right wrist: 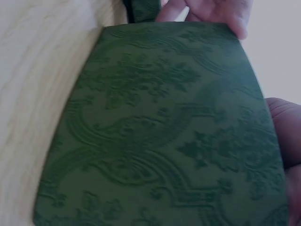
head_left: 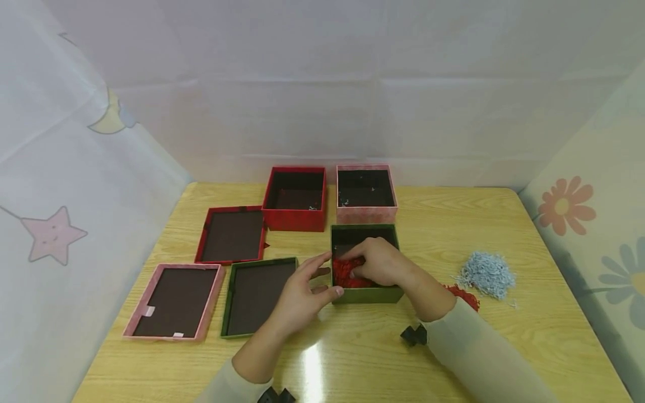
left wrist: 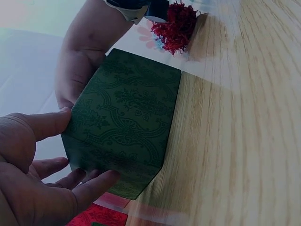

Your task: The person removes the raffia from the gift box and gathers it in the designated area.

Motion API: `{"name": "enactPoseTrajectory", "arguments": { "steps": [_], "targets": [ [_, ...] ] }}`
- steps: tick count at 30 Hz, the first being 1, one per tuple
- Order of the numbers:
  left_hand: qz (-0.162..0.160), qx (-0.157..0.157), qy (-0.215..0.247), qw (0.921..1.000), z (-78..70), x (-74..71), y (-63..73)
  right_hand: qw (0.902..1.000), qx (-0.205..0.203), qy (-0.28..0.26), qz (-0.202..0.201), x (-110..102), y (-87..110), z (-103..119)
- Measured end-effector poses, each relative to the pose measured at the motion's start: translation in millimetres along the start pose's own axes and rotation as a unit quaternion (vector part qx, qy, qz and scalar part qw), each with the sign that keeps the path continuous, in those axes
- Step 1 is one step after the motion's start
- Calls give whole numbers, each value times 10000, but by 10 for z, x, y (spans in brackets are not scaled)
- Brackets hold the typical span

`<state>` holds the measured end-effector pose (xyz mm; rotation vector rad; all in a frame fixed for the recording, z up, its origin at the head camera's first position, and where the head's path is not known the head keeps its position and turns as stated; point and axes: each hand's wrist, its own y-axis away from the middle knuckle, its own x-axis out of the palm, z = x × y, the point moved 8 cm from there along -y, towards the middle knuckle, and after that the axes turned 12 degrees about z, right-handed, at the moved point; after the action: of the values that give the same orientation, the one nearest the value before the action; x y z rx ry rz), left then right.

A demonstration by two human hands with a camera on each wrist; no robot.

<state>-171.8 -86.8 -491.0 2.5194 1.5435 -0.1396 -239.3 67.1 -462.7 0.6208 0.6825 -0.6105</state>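
A green patterned box (head_left: 368, 295) stands at the middle of the table with red shredded paper (head_left: 346, 273) inside. My right hand (head_left: 380, 262) reaches down into it, index finger and thumb apart on the paper, the other fingers hidden. At the box's front left corner is my left hand (head_left: 301, 295), its thumb by the front rim and its fingers spread along the left side. In the left wrist view the left fingertips (left wrist: 110, 176) lie against the green wall. The box's outer wall (right wrist: 150, 117) fills most of the right wrist view, hiding the paper.
Behind stand an open red box (head_left: 294, 219) and an open pink box (head_left: 367, 215), with small pale shreds inside. Lids in red (head_left: 232, 235), pink (head_left: 173, 302) and green (head_left: 259, 296) lie at left. Blue shredded paper (head_left: 487, 274) and a red pile (head_left: 466, 298) lie at right.
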Motion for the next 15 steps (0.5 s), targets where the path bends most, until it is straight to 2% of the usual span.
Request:
{"name": "enactPoseTrajectory", "arguments": {
  "steps": [15],
  "targets": [
    [54,29,-44,10000,7,4,-6,9981,61,-596,-149,-337,243,-97]
  ]
}}
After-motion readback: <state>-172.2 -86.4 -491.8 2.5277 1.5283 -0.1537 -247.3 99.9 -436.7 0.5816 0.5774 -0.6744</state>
